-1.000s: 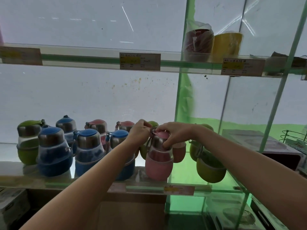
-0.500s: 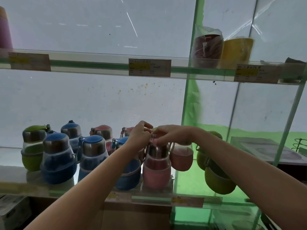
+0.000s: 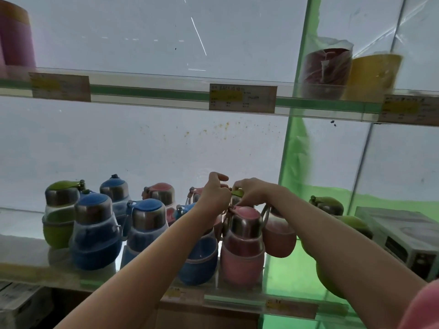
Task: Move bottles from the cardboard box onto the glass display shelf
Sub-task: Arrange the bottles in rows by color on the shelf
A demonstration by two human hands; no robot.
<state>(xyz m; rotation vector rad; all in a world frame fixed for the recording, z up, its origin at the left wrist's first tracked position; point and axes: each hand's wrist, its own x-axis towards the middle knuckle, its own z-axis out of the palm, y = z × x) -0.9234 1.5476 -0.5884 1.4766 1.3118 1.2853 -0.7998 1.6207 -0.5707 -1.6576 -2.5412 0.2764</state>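
Both hands reach to the back row of the lower glass display shelf [image 3: 28, 260], side by side and nearly touching. The right hand [image 3: 255, 193] pinches the green cap [image 3: 238, 193] of a green-lidded bottle that stands behind the pink silicone-sleeved bottle with a steel collar [image 3: 242, 248] near the shelf's front edge. The left hand [image 3: 215, 194] is curled just beside it; whether it grips that bottle's neck or a strap I cannot tell.

Blue [image 3: 96, 233], green [image 3: 60, 214] and pink bottles already crowd the shelf's left and middle. The cardboard box is not clearly in view.

These bottles look light when empty, with clear bodies that may be glass and therefore fragile. The steel collar seems slippery; the soft sleeve or the neck under the cap looks like the surest hold.
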